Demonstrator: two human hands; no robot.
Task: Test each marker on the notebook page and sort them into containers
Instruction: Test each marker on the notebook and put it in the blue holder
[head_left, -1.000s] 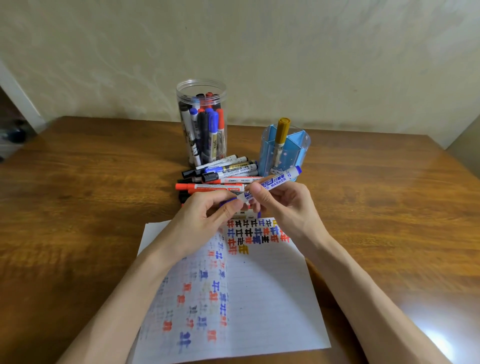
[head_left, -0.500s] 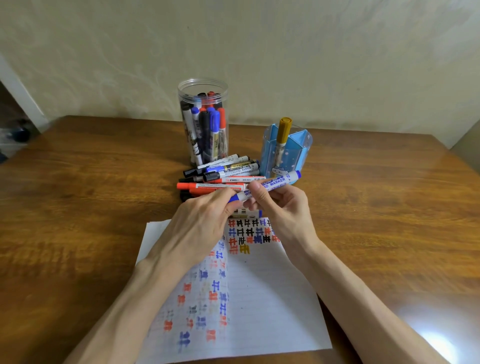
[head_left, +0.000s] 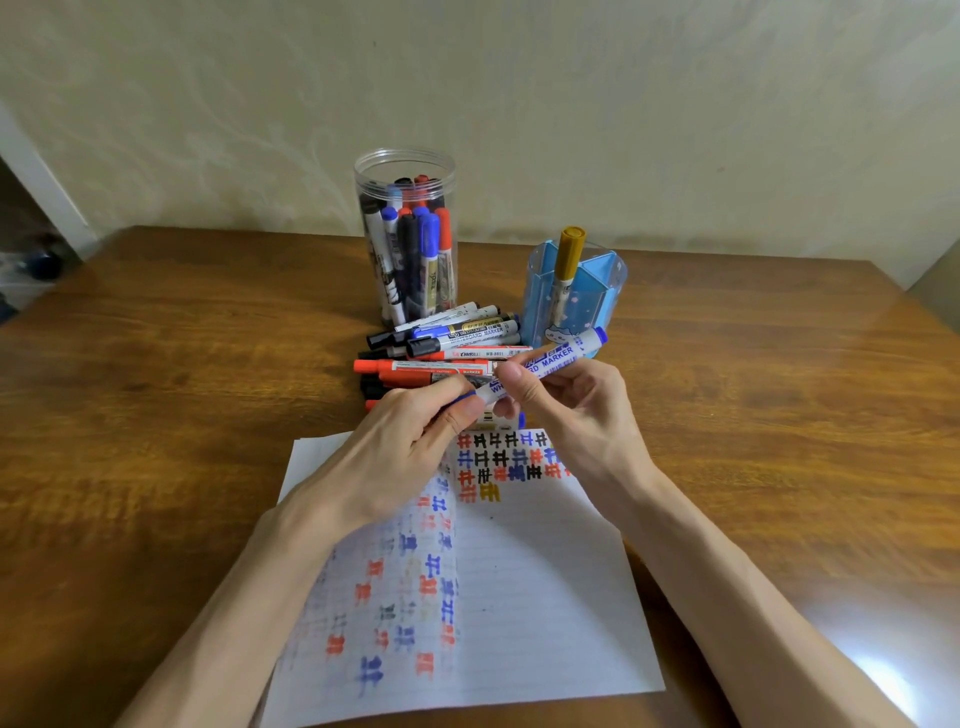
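**A blue marker (head_left: 551, 361), held at both ends**

Just above the top of the notebook page (head_left: 545, 582), the right hand (head_left: 571, 410) has its grip clamped on the barrel; the left hand (head_left: 400, 447) has its grip closed round the blue cap (head_left: 467, 399) end (seated or not, I cannot tell). Behind them on the worktop (head_left: 208, 389) lies a marker pile (head_left: 447, 345); a clear jar (head_left: 405, 234) stands full of markers; a blue holder (head_left: 597, 291) carries one gold marker (head_left: 569, 254).

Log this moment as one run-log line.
left hand: pinches cap end | right hand: grips barrel | blue whiteboard marker: off the notebook page | marker pile: unsorted before clear jar
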